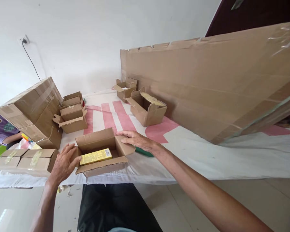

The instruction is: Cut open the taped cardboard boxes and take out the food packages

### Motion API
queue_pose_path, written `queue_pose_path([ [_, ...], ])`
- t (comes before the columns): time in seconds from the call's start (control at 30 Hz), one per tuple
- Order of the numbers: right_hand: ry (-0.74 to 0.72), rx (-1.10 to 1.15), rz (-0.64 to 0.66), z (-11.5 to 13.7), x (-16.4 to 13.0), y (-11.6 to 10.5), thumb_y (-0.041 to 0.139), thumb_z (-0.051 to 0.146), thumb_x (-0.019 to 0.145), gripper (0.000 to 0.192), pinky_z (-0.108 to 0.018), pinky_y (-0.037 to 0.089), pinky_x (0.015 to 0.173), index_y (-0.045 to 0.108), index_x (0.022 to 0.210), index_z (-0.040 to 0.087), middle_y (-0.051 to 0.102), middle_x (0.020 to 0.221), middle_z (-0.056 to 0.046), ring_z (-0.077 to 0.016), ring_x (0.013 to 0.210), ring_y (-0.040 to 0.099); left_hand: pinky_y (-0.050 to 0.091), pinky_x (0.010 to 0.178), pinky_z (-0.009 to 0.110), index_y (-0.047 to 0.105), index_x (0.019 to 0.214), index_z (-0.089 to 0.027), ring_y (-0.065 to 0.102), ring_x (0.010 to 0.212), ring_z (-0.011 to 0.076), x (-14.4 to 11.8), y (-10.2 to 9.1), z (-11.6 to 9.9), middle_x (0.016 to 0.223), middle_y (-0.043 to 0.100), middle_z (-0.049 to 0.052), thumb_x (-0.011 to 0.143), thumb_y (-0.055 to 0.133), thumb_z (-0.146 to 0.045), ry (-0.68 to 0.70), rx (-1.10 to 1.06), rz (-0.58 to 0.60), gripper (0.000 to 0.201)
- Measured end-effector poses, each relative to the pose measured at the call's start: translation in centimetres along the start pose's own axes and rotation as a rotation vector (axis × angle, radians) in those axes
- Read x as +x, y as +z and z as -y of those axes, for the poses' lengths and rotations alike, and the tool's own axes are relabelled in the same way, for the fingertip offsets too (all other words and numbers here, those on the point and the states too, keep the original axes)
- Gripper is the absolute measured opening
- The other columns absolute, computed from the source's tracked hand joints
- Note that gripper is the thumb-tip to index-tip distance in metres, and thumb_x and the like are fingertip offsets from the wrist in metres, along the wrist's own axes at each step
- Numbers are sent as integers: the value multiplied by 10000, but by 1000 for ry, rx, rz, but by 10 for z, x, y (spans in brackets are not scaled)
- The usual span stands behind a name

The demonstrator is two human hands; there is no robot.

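An open cardboard box [103,168] stands near the table's front edge, its flaps spread. A yellow printed carton [96,157] with a barcode lies inside, against the near left part. My left hand [65,161] grips the box's left end, thumb over the edge by the carton and fingers on the outer side. At the opposite end, my right hand [136,140] holds the right flap, its fingers stretched along the top and the thumb below them. A green object [145,152] lies partly hidden under my right wrist.
Two taped boxes [35,159] sit left of my left hand. Behind them rises a large carton stack [36,109], with open boxes [73,125] beside it. More open boxes [148,112] stand before a tall cardboard panel [207,77]. Another person's sleeve [6,129] shows far left.
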State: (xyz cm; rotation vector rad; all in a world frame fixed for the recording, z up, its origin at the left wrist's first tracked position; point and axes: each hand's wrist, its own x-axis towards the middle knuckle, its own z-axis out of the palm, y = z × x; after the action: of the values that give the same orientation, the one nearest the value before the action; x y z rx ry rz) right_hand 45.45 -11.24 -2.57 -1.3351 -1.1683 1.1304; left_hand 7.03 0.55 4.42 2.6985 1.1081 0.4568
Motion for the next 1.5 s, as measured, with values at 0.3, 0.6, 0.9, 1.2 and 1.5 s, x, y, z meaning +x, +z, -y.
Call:
queue_pose_path([
  [0.3,-270,-422,-266,-38,-6,39,376,424,1080,515,-570,465,1216,602,1493,215,656,1491,-160,-322,1408,599,223,1174,887,266,1729,-340,66,1668,519,-27,26,-6,1806,241,179,820,817,-676,-141,-161,159,1115],
  [0.6,-527,-1015,11,57,-22,63,532,239,1032,267,-462,530,1018,750,1185,219,723,1259,-135,-309,1166,659,259,1281,724,217,1743,-299,246,1644,471,-34,39,-10,1792,251,196,782,842,-684,-100,-231,76,1209],
  [0.9,-258,-1005,362,61,14,82,779,264,814,174,-343,494,816,750,983,241,769,1043,-72,-290,1015,705,248,1256,762,214,1739,-293,197,1654,484,-42,42,-17,1794,234,211,806,842,-633,-115,-227,67,1175],
  [1.2,-206,-720,274,74,13,56,690,358,850,331,-310,506,774,742,1140,207,768,1093,-62,-234,938,680,250,1275,724,245,1725,-294,207,1659,465,-39,42,-15,1790,260,201,786,846,-639,-130,-213,52,1167],
  [1.5,-238,-504,235,80,12,46,710,455,871,448,-351,552,846,728,1227,183,754,1187,-87,-237,974,694,267,1285,685,390,1652,-234,280,1639,457,-36,33,-17,1730,394,218,794,818,-657,-124,-154,39,1048],
])
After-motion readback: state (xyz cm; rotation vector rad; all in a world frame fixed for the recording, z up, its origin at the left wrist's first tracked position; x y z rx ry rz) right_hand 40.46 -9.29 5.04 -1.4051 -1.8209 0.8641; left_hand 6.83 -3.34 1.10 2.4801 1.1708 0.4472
